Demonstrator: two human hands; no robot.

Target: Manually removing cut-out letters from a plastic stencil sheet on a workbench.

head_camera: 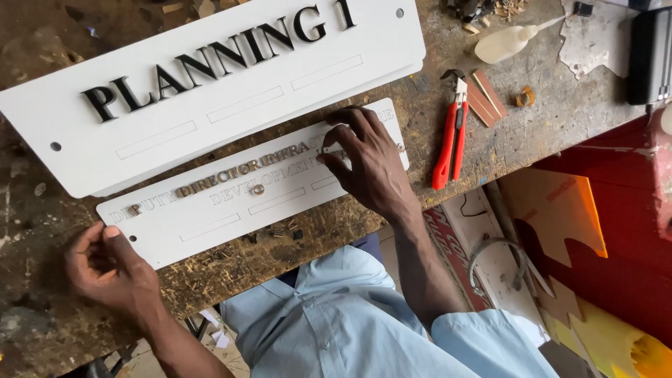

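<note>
The small white sign plate [231,203] lies on the worn desk [490,140], near its front edge. Dark letters fill the left and middle of its upper row; the right part and the lower row look not yet filled. The right hand [364,161] pinches a small letter on the plate. The left hand [112,269] is loosely curled at the plate's left corner. A larger finished sign [224,77] lies close behind, red pliers [451,136] to the right, with free desk between.

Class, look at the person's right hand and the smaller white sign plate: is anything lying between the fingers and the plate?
Nothing visible does. The right hand rests directly on the smaller sign plate, fingertips on its lettering. The red pliers lie off to the side.
</note>
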